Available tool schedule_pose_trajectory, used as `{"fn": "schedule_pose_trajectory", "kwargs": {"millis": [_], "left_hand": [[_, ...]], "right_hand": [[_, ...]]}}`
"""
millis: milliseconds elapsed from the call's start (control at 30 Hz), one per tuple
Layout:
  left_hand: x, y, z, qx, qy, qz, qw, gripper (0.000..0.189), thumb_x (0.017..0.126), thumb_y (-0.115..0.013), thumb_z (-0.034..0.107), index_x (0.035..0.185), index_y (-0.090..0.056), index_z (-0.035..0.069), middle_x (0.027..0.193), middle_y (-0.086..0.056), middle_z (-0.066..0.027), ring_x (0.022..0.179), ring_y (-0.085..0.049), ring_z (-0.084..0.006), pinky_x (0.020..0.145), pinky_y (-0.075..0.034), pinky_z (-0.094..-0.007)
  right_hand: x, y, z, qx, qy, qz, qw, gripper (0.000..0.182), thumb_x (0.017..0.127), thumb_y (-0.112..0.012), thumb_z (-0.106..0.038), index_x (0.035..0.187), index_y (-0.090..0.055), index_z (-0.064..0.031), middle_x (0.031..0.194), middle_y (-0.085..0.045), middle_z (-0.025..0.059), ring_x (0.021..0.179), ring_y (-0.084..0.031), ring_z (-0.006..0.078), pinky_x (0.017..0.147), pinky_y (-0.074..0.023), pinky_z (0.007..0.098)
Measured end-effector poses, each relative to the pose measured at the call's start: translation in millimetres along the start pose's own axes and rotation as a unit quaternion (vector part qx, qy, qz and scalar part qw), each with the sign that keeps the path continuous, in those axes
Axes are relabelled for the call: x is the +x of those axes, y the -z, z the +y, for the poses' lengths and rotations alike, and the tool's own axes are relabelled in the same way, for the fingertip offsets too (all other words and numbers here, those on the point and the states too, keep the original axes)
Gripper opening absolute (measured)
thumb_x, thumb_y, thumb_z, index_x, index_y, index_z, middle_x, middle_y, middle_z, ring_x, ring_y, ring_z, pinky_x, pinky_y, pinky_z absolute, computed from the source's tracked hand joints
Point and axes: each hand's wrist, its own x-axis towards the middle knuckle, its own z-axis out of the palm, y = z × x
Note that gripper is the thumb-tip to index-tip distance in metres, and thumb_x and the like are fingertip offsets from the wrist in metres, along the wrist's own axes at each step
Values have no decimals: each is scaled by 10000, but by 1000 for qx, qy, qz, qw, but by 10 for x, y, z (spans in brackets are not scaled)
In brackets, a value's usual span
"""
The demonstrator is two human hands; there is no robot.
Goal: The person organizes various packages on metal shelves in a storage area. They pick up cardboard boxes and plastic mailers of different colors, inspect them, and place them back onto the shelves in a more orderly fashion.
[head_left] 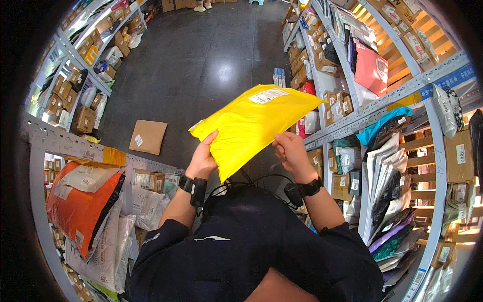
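Observation:
A yellow plastic mailer bag point(249, 126) is held out in front of my chest, tilted, over the dark floor. On its upper face sits a white printed label point(268, 96); part of another label shows at its left corner. My left hand point(203, 156) grips the bag's left side, thumb on top and the other fingers hidden beneath. At the near right edge, my right hand point(289, 154) has its fingers curled with the fingertips at the plastic; whether they pinch it is hard to see. Both wrists carry black strapped devices.
Metal shelves full of parcels flank me, with an orange mailer point(85, 200) at left and a pink mailer point(371, 68) at right. A flat brown cardboard parcel point(148, 136) lies on the floor point(181, 75). A person's feet point(202, 6) show at the far end.

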Motion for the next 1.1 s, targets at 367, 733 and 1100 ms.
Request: {"fn": "schedule_pose_trajectory", "kwargs": {"millis": [367, 733, 1100], "left_hand": [[80, 241, -324, -34, 187, 66, 980, 802, 957, -411, 591, 1468, -292, -16, 1479, -278, -322, 1367, -312, -475, 1103, -304, -589], [439, 208, -508, 32, 204, 36, 978, 622, 994, -392, 500, 1399, -434, 30, 1358, -520, -214, 1230, -518, -428, 1050, -403, -585], [1007, -158, -1198, 81, 332, -51, 938, 397, 988, -503, 199, 1329, -493, -4, 1290, -599, -172, 1159, -605, -293, 1015, -480, -422]], "right_hand": [[270, 38, -293, 97, 89, 59, 990, 268, 910, -590, -117, 661, -507, -64, 485, -407, -4, 366, -329, 96, 384, -256, 249], [-327, 408, -609, 142, 198, 16, 970, 236, 853, -564, -52, 643, -467, -97, 533, -449, 2, 385, -359, 95, 406, -329, 242], [-1454, 597, -819, -41, 378, 46, 924, 260, 734, -632, -129, 527, -491, -59, 435, -435, -30, 364, -387, 98, 449, -320, 220]]}}
